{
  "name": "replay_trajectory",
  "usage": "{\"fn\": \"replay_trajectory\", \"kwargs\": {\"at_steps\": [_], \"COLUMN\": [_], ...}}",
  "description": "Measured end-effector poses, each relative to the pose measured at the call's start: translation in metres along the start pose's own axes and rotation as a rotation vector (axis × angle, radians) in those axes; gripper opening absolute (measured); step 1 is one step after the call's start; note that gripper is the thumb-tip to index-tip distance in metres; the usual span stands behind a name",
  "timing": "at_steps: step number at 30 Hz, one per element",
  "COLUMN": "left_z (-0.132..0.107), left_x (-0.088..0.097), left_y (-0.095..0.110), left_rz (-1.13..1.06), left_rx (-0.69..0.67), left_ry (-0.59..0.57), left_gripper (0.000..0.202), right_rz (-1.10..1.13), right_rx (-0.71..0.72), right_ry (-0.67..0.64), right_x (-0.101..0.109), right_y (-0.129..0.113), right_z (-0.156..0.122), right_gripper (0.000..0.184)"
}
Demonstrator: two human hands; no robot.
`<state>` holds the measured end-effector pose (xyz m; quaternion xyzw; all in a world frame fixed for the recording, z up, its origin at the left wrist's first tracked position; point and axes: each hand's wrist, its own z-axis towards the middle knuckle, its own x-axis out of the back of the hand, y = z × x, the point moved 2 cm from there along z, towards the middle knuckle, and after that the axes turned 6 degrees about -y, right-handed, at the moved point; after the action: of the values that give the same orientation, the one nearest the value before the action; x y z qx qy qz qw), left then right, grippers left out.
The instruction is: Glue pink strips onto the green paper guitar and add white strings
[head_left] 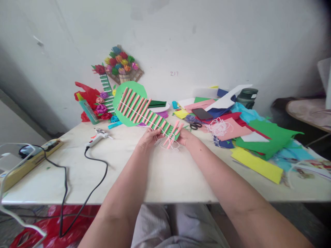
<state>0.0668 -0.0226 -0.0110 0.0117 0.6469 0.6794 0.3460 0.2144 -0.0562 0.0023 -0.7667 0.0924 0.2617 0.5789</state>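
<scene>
I hold a green paper guitar shape with several pink paper sticks glued across it and white string running along its length. My left hand grips the near narrow end from the left, fingers closed on the paper and string. My right hand pinches the same end from the right, beside two crossed pink sticks. A loop of white string hangs between my hands. The round far end of the guitar is lifted above the white table.
A white glue gun with a black cord lies left. Paper flower crafts lean on the wall. Coloured paper sheets, a phone, scissors, tangled string and a dark jar fill the right side. A power strip sits far left.
</scene>
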Motion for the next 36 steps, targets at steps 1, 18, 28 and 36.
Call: {"fn": "replay_trajectory", "kwargs": {"at_steps": [1,18,28,36], "left_z": [0.000,-0.002,-0.003,-0.002], "left_x": [0.001,-0.002,-0.006,-0.008], "left_y": [0.000,0.000,-0.001,0.000], "left_rz": [0.001,-0.097,-0.073,-0.078], "left_rx": [0.002,-0.007,0.041,0.010], "left_ry": [-0.007,-0.042,-0.114,-0.060], "left_gripper": [0.022,0.020,0.015,0.012], "right_rz": [0.015,0.017,0.059,0.069], "right_rx": [0.024,0.128,0.094,0.194], "right_ry": [0.022,0.029,-0.199,0.016], "right_x": [-0.001,-0.003,0.002,0.010], "right_y": [0.000,0.005,0.004,0.005], "right_z": [0.000,0.012,0.010,0.024], "right_gripper": [0.018,0.017,0.032,0.017]}}
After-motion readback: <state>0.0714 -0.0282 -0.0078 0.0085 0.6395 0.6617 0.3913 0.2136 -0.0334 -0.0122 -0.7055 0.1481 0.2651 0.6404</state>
